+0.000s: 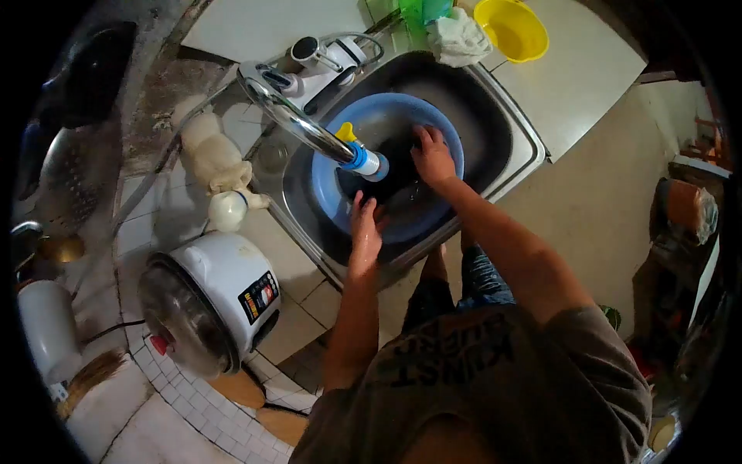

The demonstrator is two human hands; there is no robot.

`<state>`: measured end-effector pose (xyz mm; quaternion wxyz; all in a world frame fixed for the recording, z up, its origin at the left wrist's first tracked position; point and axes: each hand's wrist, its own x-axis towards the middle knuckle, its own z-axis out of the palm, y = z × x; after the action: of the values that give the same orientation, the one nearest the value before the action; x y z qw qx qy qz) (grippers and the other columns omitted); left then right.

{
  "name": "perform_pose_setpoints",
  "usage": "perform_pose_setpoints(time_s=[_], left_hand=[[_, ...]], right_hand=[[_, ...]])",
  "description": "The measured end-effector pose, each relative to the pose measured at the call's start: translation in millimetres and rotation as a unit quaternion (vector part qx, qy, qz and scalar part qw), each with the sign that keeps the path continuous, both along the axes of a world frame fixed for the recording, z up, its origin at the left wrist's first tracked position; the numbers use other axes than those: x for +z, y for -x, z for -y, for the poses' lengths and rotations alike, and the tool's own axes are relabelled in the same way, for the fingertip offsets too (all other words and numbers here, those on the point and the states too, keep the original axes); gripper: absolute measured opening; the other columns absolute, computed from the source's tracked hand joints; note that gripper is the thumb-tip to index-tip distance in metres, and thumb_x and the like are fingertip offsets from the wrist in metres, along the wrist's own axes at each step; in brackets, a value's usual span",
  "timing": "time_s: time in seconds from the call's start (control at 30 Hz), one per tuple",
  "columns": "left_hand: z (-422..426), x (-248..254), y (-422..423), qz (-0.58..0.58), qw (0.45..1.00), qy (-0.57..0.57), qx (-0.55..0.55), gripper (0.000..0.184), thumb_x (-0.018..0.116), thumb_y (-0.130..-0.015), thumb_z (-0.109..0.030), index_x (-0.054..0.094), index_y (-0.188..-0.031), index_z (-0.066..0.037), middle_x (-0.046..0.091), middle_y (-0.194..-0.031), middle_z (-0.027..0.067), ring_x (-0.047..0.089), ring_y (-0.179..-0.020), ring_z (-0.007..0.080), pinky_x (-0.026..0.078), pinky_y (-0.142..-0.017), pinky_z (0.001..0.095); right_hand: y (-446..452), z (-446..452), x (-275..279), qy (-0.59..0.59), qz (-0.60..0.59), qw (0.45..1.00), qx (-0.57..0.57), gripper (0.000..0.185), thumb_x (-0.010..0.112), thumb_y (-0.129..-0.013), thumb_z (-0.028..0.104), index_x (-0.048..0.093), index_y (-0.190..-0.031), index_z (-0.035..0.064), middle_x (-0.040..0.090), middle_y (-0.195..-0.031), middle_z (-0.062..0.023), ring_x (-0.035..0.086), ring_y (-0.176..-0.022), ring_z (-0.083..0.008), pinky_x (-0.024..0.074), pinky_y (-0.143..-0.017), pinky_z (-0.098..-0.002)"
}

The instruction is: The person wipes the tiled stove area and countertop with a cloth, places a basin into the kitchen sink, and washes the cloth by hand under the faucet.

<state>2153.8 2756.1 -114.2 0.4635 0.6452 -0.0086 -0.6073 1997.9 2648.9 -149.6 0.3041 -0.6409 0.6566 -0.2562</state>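
Note:
A blue basin point(452, 139) stands in the metal sink, with a dark, wet-looking cloth point(398, 174) bunched inside it. At the basin's near left side, my left hand point(366, 230) has its fingers curled at the cloth's edge; the fingertips are partly lost in the dark. My right hand point(433, 160) reaches over the right side, its fingers bent and closed on the cloth. Between the hands and above the basin hangs the chrome faucet point(297, 124), with a blue-and-white nozzle point(369, 163) and a yellow lever point(345, 132).
Around the basin is the steel sink point(495, 139). A yellow bowl point(519, 31) and a white cloth point(459, 39) lie at its far right corner. To the left are a rice cooker point(232, 271), a white bottle point(227, 210) and a hose along the wall.

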Motion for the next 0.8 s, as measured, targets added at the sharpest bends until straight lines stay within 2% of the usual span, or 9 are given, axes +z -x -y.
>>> perform_pose_setpoints(time_s=[0.07, 0.13, 0.17, 0.23, 0.33, 0.57, 0.67, 0.73, 0.8], left_hand=[[9.9, -12.1, 11.6, -0.021, 0.999, -0.016, 0.030, 0.052, 0.053, -0.085, -0.032, 0.037, -0.132, -0.014, 0.048, -0.120, 0.0090, 0.047, -0.106, 0.0217, 0.041, -0.085, 0.0409], [13.6, -32.6, 13.4, -0.044, 0.997, -0.037, 0.056, 0.052, 0.049, -0.087, -0.040, 0.038, -0.130, -0.014, 0.049, -0.119, 0.0085, 0.048, -0.105, 0.0217, 0.040, -0.084, 0.0420], [20.1, -43.4, 9.2, -0.132, 0.990, 0.001, 0.044, 0.052, 0.047, -0.087, -0.046, 0.041, -0.127, -0.014, 0.050, -0.118, 0.0086, 0.048, -0.105, 0.0226, 0.040, -0.084, 0.0418], [37.8, -17.9, 16.1, -0.231, 0.965, 0.079, 0.094, 0.053, 0.043, -0.085, -0.055, 0.048, -0.118, -0.012, 0.054, -0.110, 0.0080, 0.051, -0.100, 0.0245, 0.042, -0.084, 0.0407], [29.2, -43.4, -21.2, -0.351, 0.920, 0.138, 0.110, 0.051, 0.041, -0.087, -0.053, 0.050, -0.115, -0.011, 0.056, -0.107, 0.0062, 0.054, -0.095, 0.0250, 0.043, -0.083, 0.0384], [24.2, -21.6, -23.9, -0.342, 0.915, 0.213, 0.026, 0.042, 0.042, -0.089, -0.041, 0.050, -0.117, -0.010, 0.056, -0.107, 0.0052, 0.055, -0.091, 0.0215, 0.044, -0.081, 0.0374], [14.5, -26.5, -20.0, -0.352, 0.899, 0.260, 0.031, 0.038, 0.043, -0.090, -0.035, 0.049, -0.118, -0.011, 0.056, -0.108, 0.0049, 0.055, -0.094, 0.0214, 0.044, -0.083, 0.0377], [29.2, 5.3, 9.5, -0.116, 0.977, 0.123, 0.127, 0.034, 0.045, -0.088, -0.027, 0.049, -0.118, -0.011, 0.056, -0.107, 0.0053, 0.054, -0.098, 0.0205, 0.043, -0.086, 0.0365], [25.5, -2.4, 13.9, -0.084, 0.980, 0.121, 0.136, 0.033, 0.047, -0.087, -0.025, 0.049, -0.116, -0.009, 0.055, -0.107, 0.0057, 0.054, -0.100, 0.0196, 0.043, -0.087, 0.0360]], right_hand=[[-19.4, -4.6, -21.1, 0.014, -0.034, 0.999, 0.000, 0.039, 0.060, -0.077, 0.021, 0.050, -0.114, 0.0134, 0.040, -0.125, -0.0169, 0.050, -0.102, -0.0383, 0.0421, -0.088, -0.0428], [-38.4, -16.7, -30.3, -0.104, -0.059, 0.990, 0.079, 0.041, 0.064, -0.075, 0.026, 0.053, -0.110, 0.0089, 0.048, -0.117, -0.0174, 0.052, -0.098, -0.0371, 0.0434, -0.084, -0.0411], [-44.0, -22.3, -26.9, -0.105, -0.059, 0.990, 0.080, 0.041, 0.064, -0.075, 0.026, 0.053, -0.110, 0.0089, 0.048, -0.117, -0.0174, 0.052, -0.098, -0.0371, 0.0434, -0.084, -0.0411], [-46.8, -30.8, -1.8, -0.180, 0.178, 0.962, 0.101, 0.046, 0.069, -0.073, 0.030, 0.056, -0.111, 0.0079, 0.060, -0.097, -0.0179, 0.058, -0.094, -0.0328, 0.0448, -0.081, -0.0371], [-52.9, -52.1, 46.0, -0.198, 0.234, 0.943, 0.129, 0.040, 0.065, -0.073, 0.039, 0.059, -0.096, 0.0057, 0.059, -0.087, -0.0178, 0.058, -0.081, -0.0330, 0.0452, -0.074, -0.0376], [-64.8, -67.7, 98.1, -0.049, 0.163, 0.959, 0.226, 0.029, 0.058, -0.079, 0.034, 0.057, -0.081, 0.0044, 0.059, -0.082, -0.0181, 0.057, -0.080, -0.0353, 0.0454, -0.071, -0.0409], [-67.5, -38.8, 91.9, -0.147, 0.028, 0.968, 0.203, 0.026, 0.053, -0.079, 0.035, 0.060, -0.088, 0.0109, 0.061, -0.087, -0.0142, 0.058, -0.083, -0.0325, 0.0475, -0.070, -0.0425], [-60.0, -19.2, 34.9, -0.181, 0.008, 0.981, 0.071, 0.025, 0.052, -0.079, 0.032, 0.061, -0.090, 0.0111, 0.060, -0.092, -0.0150, 0.058, -0.083, -0.0332, 0.0474, -0.070, -0.0424], [-53.5, -19.9, 39.6, -0.107, 0.034, 0.992, 0.059, 0.024, 0.053, -0.079, 0.030, 0.060, -0.090, 0.0106, 0.059, -0.091, -0.0154, 0.058, -0.083, -0.0333, 0.0473, -0.070, -0.0424]])
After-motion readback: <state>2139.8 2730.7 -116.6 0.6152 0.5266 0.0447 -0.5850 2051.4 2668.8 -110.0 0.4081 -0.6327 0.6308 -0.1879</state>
